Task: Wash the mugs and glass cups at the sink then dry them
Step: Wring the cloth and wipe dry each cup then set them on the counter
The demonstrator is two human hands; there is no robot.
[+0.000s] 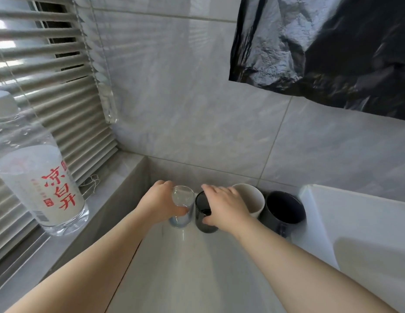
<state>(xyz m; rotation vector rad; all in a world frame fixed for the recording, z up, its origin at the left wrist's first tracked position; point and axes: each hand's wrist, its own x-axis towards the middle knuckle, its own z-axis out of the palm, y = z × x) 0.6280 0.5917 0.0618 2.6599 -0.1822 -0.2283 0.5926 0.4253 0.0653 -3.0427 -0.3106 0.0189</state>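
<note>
Four cups stand in a row on the white counter against the tiled wall. My left hand (160, 203) grips the clear glass cup (183, 206) at the left end, fingers and thumb curled round its side. My right hand (224, 207) is wrapped round the dark smoked glass cup (202, 213) beside it, thumb on the near side and fingers over the rim. To the right stand a white mug (255, 199) and a dark blue mug (284, 207), both upright. The white mug is partly hidden behind my right hand.
A large water bottle (38, 177) with red writing stands on the window ledge at left, in front of slatted blinds (50, 75). The white sink basin (355, 233) lies at right. A black plastic sheet (321, 46) hangs on the wall above.
</note>
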